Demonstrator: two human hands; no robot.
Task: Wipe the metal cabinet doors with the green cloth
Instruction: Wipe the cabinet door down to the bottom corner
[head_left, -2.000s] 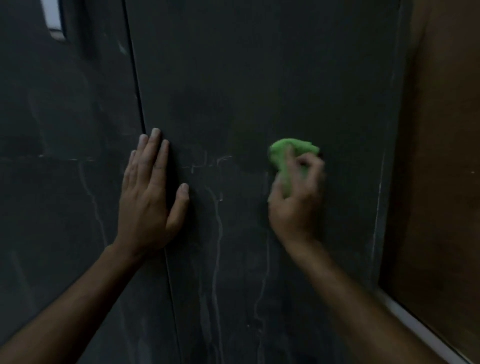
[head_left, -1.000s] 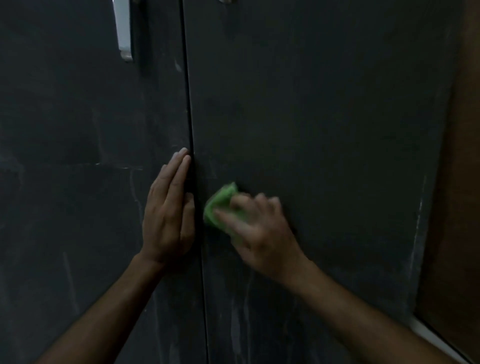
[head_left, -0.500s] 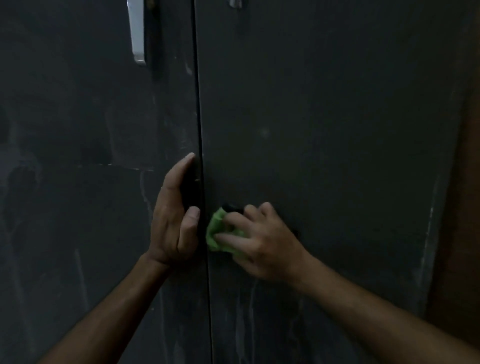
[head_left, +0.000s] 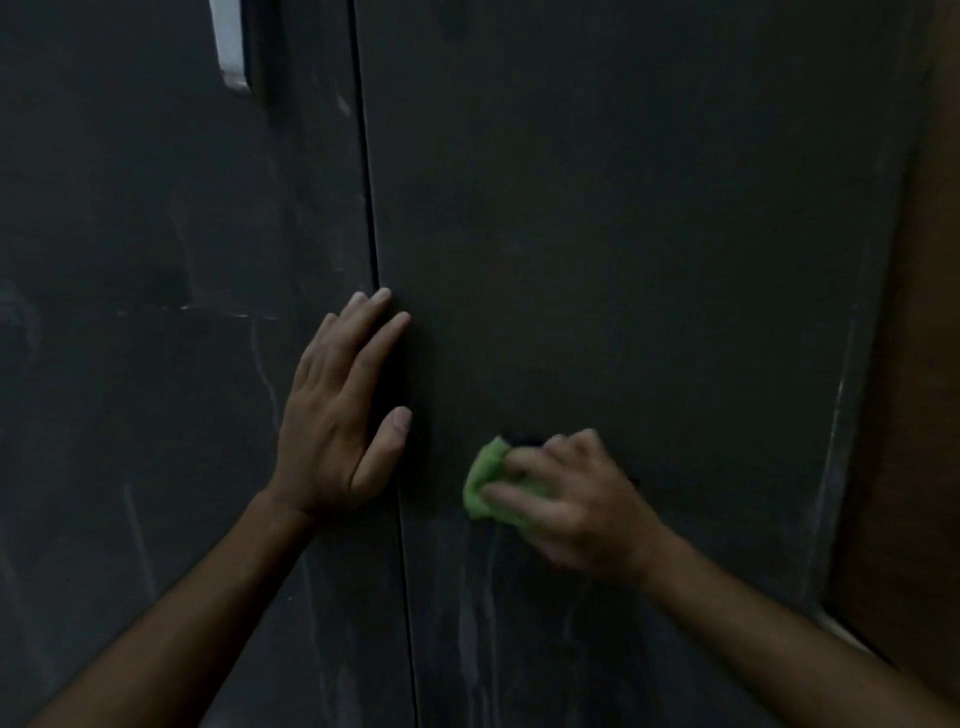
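the bunched green cloth is lying against the right dark metal cabinet door, near its inner edge, poking out left of the right hand clutching it; its long axis is unclear. the left hand is pressing flat, fingers straight, across the seam from the left dark metal door.

Dim, low lighting overall. Brown wall surface along the right edge of view (texture indistinct). Pale strip at its lower corner, running diagonally; what it is cannot be told.
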